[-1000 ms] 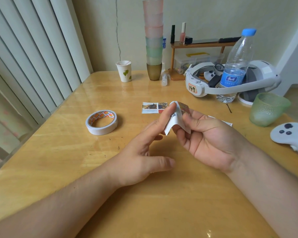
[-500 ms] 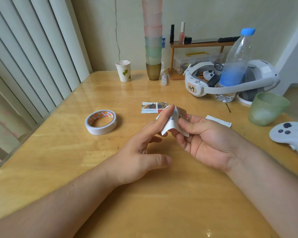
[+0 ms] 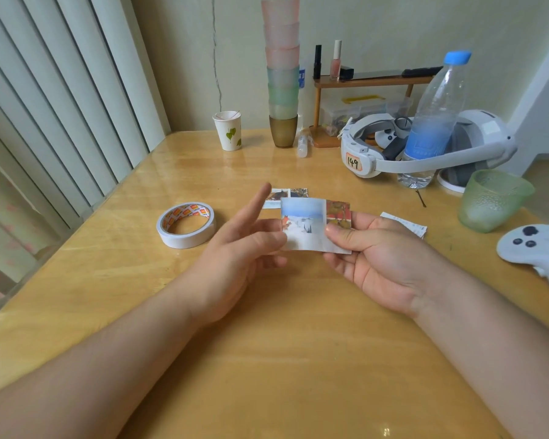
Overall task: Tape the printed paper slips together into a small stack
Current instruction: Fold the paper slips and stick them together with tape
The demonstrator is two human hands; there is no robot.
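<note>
A printed paper slip (image 3: 305, 229) with a snowy blue picture and a red one faces me, held above the wooden table (image 3: 282, 359). My right hand (image 3: 377, 255) pinches its right edge between thumb and fingers. My left hand (image 3: 241, 248) pinches the slip's left edge with the thumb, and its index finger points up and away. A second printed slip (image 3: 293, 193) lies flat on the table just behind, partly hidden by my left finger. A white paper strip (image 3: 406, 223) lies behind my right hand. The roll of tape (image 3: 186, 224) rests on the table to the left.
At the back stand a paper cup (image 3: 229, 129), a tall stack of plastic cups (image 3: 282, 71), a small wooden shelf (image 3: 371, 80), a white headset (image 3: 425, 147) and a water bottle (image 3: 435, 118). A green cup (image 3: 492, 201) and a white controller (image 3: 533, 245) sit at the right. Blinds (image 3: 61, 106) line the left.
The slip was curled with its white back towards me; it is now flattened out with the printed side facing me. My left index finger has lifted off it, and the thumb now pinches its left edge.
</note>
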